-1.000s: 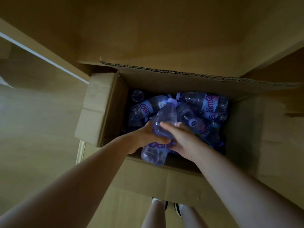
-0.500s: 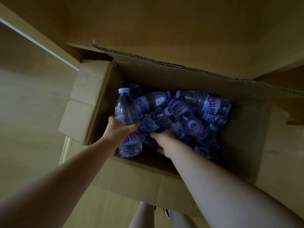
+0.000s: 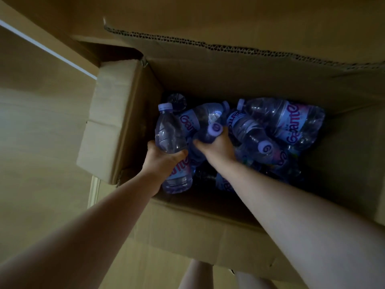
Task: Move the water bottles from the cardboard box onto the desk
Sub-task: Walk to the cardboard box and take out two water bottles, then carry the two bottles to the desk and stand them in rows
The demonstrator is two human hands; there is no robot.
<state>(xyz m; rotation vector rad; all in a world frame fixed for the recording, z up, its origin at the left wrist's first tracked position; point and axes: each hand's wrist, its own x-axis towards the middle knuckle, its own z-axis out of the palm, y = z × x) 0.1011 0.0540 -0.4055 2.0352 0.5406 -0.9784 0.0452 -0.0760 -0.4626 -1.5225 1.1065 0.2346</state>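
Note:
An open cardboard box (image 3: 193,230) stands on the floor below me, dim inside. Several clear water bottles with lilac caps and pink-lettered labels lie piled in it (image 3: 291,122). My left hand (image 3: 162,159) is shut around the middle of one upright bottle (image 3: 169,134), its cap pointing away from me, near the box's left wall. My right hand (image 3: 218,148) is closed around the neck of a second bottle (image 3: 214,129) in the pile, just under its cap. The lower part of that second bottle is hidden among the others.
The box's left flap (image 3: 116,122) folds outward; the far flap (image 3: 229,36) stands up behind the pile. Pale wooden floor (image 3: 37,132) lies to the left. My legs (image 3: 195,274) show below the box's near wall.
My right hand let go of the first bottle, reached into the pile and closed on a second bottle's neck. My left hand carried the first bottle to the left.

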